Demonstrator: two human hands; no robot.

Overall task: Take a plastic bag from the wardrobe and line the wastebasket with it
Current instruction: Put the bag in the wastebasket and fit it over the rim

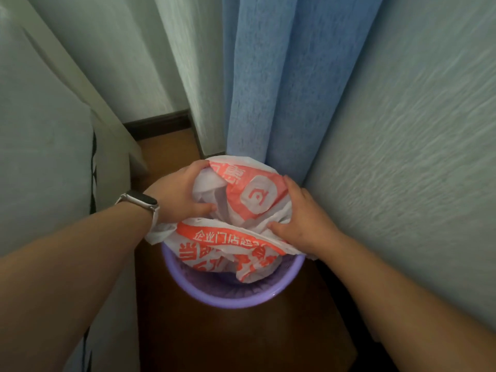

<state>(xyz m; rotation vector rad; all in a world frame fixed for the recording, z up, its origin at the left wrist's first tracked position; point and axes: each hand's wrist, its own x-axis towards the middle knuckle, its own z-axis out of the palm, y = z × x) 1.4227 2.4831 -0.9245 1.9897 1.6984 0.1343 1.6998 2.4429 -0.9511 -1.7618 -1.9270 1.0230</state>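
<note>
A white plastic bag [249, 202] with orange print lies crumpled over the top of a purple wastebasket [230, 296] on the floor. My left hand [179, 191], with a watch on its wrist, grips the bag's left side. My right hand [303, 216] holds the bag's right side, fingers pressed into the plastic. Part of the bag hangs down inside the basket. The near rim of the basket is bare; the far rim is hidden under the bag.
A blue curtain [281, 89] hangs right behind the basket. A pale wall [416, 157] stands close on the right. A bed with light bedding [40, 157] crowds the left. Brown wooden floor [241, 339] shows around the basket in a narrow gap.
</note>
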